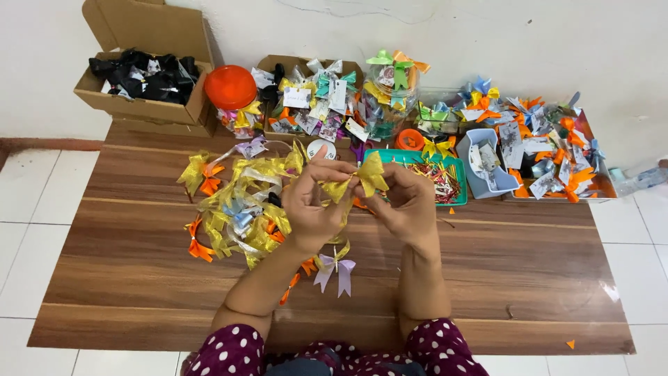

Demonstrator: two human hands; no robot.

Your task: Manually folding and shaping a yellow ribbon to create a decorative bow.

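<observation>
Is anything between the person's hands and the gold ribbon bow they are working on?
Nothing visible. The left hand and right hand both pinch the gold bow directly with their fingers, held up over the wooden table. The ribbon pile lies off to the left.

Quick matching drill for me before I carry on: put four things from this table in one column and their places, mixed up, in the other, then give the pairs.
Things:
1. gold ribbon bow
2. lilac bow
3. orange lid
4. box of black bows

Places:
A. far left corner of the wooden table
B. on a jar beside the box of black bows
C. pinched between the left hand and the right hand
D. flat on the table between the forearms

Pairs: 1-C, 2-D, 3-B, 4-A
</observation>
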